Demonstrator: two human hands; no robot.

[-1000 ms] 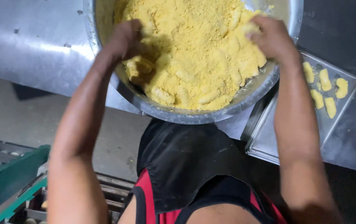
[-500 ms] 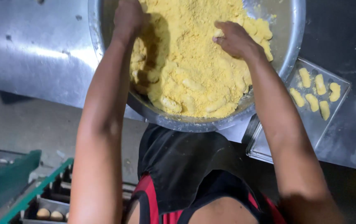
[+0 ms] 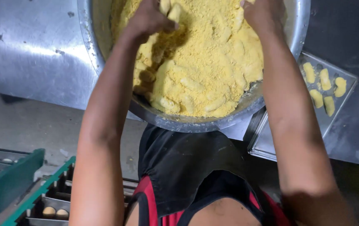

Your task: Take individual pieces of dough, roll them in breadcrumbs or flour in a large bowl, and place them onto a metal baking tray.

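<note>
A big steel bowl (image 3: 187,121) holds yellow crumbs with several crumb-coated oblong pieces (image 3: 187,83) buried in them. My left hand (image 3: 150,19) is over the bowl's left side, fingers curled round a couple of coated pieces (image 3: 169,10). My right hand (image 3: 263,12) reaches into the crumbs at the upper right, partly cut off by the frame's top edge; what it grips is hidden.
A flat metal tray (image 3: 271,142) to the right carries several coated pieces (image 3: 323,86). The bowl rests on a steel counter (image 3: 29,54). Green crates (image 3: 16,184) with eggs in trays (image 3: 56,212) stand on the floor at lower left.
Both hands have moved further up into the bowl. My left hand has closed on coated pieces and lifted them from the crumbs.
</note>
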